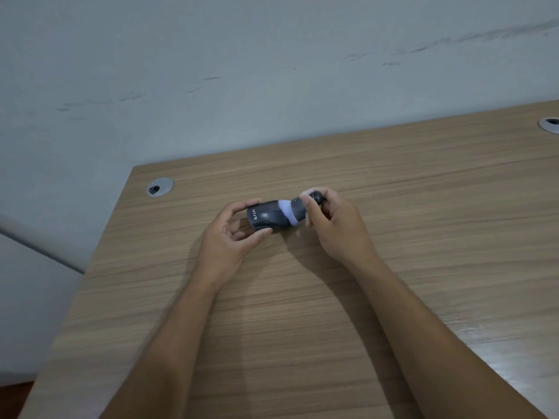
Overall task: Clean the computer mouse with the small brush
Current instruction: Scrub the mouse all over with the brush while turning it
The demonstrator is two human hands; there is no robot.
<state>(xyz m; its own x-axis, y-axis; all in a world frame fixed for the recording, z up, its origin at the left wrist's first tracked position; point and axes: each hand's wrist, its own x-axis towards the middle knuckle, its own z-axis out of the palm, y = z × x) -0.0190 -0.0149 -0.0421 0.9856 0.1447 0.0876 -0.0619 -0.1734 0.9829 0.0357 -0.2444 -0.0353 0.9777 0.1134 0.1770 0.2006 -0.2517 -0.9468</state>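
Note:
A dark computer mouse (262,216) with pale lettering lies on the wooden desk (393,207). My left hand (230,234) cups its left end, thumb on the near side and fingers over the far side. My right hand (329,219) grips a small brush (295,210) with a dark round handle and pale bristles. The bristles press against the right end of the mouse. The right fingers hide most of the handle.
A round metal cable grommet (159,186) sits in the desk near its far left corner. Another grommet (549,124) is at the far right. A grey wall runs behind the desk, and the desk's left edge drops to the floor.

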